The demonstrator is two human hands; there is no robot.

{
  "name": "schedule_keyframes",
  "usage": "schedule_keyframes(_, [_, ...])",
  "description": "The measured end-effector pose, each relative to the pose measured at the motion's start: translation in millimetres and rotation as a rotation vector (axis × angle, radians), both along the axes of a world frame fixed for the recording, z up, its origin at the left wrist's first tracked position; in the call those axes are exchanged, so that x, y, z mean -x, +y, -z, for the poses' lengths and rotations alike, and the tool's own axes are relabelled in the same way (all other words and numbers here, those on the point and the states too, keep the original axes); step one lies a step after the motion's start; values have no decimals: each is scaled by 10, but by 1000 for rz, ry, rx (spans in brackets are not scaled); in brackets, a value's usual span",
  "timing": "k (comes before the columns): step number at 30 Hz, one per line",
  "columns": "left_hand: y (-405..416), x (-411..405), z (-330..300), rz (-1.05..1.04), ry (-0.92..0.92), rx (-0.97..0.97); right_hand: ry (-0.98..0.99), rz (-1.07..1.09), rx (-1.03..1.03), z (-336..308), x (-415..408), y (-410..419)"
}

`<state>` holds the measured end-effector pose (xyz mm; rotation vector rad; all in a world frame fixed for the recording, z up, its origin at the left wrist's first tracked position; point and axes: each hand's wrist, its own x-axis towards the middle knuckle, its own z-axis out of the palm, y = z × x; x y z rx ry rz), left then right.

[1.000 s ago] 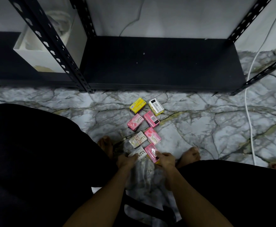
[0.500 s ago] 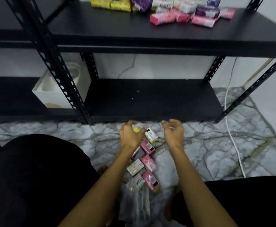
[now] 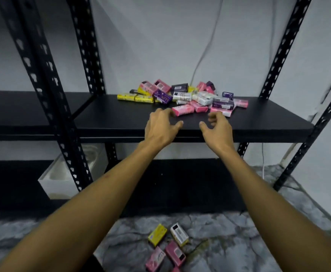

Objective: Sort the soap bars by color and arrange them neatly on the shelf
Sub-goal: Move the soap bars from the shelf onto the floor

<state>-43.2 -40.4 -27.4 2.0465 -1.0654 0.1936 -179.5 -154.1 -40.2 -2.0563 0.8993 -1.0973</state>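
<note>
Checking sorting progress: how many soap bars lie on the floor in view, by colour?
Yellow soap bar: 1
White soap bar: 1
Pink soap bars: 3, one cut off at the frame edge
Total: 5

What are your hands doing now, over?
Left hand and right hand open, empty, over the shelf. Soap pile unsorted just beyond. Four more bars visible on the floor. Nothing in the way.
</note>
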Motion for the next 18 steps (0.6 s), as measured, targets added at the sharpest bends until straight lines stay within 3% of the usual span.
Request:
schedule_keyframes(5, [-450, -365, -33, 141, -20, -229, 466, -6, 35, -6, -233, -565])
schedule_keyframes(10, [-771, -583, 112, 220, -13, -221, 522, -3, 81, -22, -372, -914])
schedule_keyframes(15, [-1053, -766, 132, 222, -63, -316, 711, 31, 351, -32, -567, -1118])
schedule_keyframes(18, [-1128, -833, 160, 200, -75, -306, 765, 6, 408, -26, -679, -1207])
